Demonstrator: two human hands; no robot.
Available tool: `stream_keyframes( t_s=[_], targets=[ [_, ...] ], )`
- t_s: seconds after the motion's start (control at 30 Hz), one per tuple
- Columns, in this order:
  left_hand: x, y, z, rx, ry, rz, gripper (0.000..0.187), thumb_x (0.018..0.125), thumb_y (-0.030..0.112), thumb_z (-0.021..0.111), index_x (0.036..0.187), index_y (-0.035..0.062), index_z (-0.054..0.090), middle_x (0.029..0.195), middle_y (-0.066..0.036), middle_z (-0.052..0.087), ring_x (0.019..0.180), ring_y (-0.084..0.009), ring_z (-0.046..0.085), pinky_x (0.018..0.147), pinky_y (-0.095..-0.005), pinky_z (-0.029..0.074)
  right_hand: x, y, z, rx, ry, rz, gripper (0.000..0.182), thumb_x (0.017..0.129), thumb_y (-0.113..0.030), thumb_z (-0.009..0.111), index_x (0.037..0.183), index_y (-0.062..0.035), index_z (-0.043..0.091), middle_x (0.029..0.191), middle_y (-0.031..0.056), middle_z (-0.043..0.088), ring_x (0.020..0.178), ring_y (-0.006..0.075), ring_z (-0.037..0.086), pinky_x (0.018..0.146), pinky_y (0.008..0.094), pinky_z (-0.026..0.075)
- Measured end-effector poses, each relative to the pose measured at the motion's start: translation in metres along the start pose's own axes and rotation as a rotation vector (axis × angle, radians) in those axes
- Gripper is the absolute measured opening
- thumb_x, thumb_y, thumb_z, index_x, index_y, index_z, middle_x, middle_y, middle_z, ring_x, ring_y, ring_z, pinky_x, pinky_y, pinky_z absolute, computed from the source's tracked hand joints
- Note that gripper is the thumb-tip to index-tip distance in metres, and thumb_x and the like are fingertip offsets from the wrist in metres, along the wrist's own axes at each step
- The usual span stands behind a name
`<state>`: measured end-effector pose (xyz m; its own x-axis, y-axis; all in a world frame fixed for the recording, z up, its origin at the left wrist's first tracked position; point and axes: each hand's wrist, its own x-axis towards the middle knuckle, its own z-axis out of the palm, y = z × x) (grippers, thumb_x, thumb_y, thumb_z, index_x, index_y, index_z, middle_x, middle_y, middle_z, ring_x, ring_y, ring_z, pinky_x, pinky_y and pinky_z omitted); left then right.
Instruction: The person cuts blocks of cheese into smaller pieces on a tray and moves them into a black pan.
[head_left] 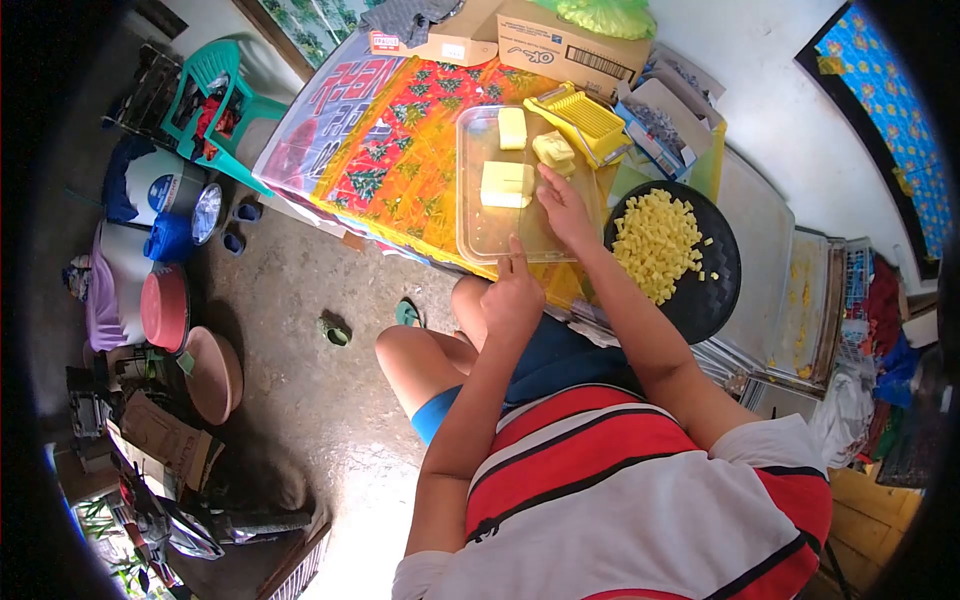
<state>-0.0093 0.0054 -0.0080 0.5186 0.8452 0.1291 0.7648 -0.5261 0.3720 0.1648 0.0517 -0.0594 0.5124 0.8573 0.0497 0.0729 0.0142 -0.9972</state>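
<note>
A clear plastic tray holds pale yellow blocks. The largest block, with a thin line across its top, lies in the middle, a smaller block sits behind it, and some stacked yellow pieces lie to the right. Over the tray's front rim, my left hand is closed with its index finger stretched forward; what it grips I cannot make out. My right hand reaches over the tray's right side, fingers extended, fingertips beside the large block and the stacked pieces.
Right of my right forearm stands a round black pan full of small yellow cubes. Behind the tray are a yellow ridged plastic holder and cardboard boxes. A patterned tablecloth covers the table. A green chair stands at left.
</note>
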Motion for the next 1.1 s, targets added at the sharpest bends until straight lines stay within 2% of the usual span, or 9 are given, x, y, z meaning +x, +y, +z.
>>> stream_keyframes(
  t_s=[0.1, 0.5, 0.7, 0.8, 1.0, 1.1],
  targets=[
    [0.001, 0.0, -0.001, 0.004, 0.0, -0.001, 0.063, 0.081, 0.016, 0.054, 0.139, 0.0018, 0.035, 0.106, -0.017, 0.062, 0.061, -0.0306, 0.065, 0.048, -0.0402, 0.054, 0.0, 0.0, -0.002, -0.044, -0.049, -0.055, 0.046, 0.094, -0.005, 0.052, 0.138, -0.0037, 0.042, 0.139, 0.0072, 0.047, 0.117, 0.0132, 0.05, 0.1, 0.0263, 0.038],
    [0.001, -0.001, 0.0, -0.002, 0.033, 0.025, 0.063, 0.081, 0.017, 0.054, 0.139, 0.0023, 0.035, 0.105, -0.017, 0.062, 0.058, -0.0285, 0.065, 0.046, -0.0379, 0.053, 0.003, 0.009, -0.001, -0.097, -0.043, -0.034, 0.046, 0.093, -0.004, 0.052, 0.138, -0.0042, 0.042, 0.139, 0.0049, 0.048, 0.111, 0.0113, 0.053, 0.097, 0.0246, 0.041],
    [0.0, -0.001, 0.003, 0.028, 0.019, 0.029, 0.063, 0.081, 0.017, 0.054, 0.139, 0.002, 0.035, 0.104, -0.016, 0.062, 0.056, -0.0273, 0.065, 0.045, -0.0374, 0.053, 0.003, 0.01, -0.003, -0.165, -0.036, -0.06, 0.045, 0.094, -0.003, 0.05, 0.138, -0.004, 0.042, 0.138, 0.0055, 0.048, 0.115, 0.0118, 0.05, 0.098, 0.0257, 0.041],
    [0.0, 0.0, 0.004, 0.041, 0.015, 0.028, 0.062, 0.081, 0.017, 0.053, 0.139, 0.0018, 0.035, 0.102, -0.016, 0.062, 0.055, -0.0269, 0.065, 0.045, -0.0373, 0.052, 0.002, 0.005, -0.002, -0.155, -0.033, -0.094, 0.045, 0.094, -0.004, 0.049, 0.138, -0.0061, 0.043, 0.136, 0.008, 0.049, 0.119, 0.0139, 0.048, 0.097, 0.0262, 0.04],
    [0.0, 0.0, 0.006, 0.047, 0.032, 0.037, 0.063, 0.081, 0.017, 0.054, 0.139, 0.0019, 0.035, 0.102, -0.016, 0.061, 0.054, -0.0266, 0.065, 0.044, -0.0368, 0.052, -0.002, -0.02, 0.003, -0.528, 0.055, -0.33, 0.044, 0.092, -0.003, 0.049, 0.135, -0.0129, 0.047, 0.13, 0.0169, 0.051, 0.118, 0.0289, 0.051, 0.097, 0.0337, 0.042],
    [0.001, 0.001, 0.004, 0.059, 0.015, 0.03, 0.064, 0.081, 0.017, 0.054, 0.14, 0.0021, 0.035, 0.103, -0.016, 0.061, 0.054, -0.0264, 0.065, 0.044, -0.0365, 0.052, -0.004, -0.031, 0.002, -0.654, 0.043, -0.38, 0.045, 0.09, 0.0, 0.048, 0.133, -0.0132, 0.049, 0.129, 0.0161, 0.051, 0.116, 0.0338, 0.051, 0.096, 0.0376, 0.043]
  ],
)
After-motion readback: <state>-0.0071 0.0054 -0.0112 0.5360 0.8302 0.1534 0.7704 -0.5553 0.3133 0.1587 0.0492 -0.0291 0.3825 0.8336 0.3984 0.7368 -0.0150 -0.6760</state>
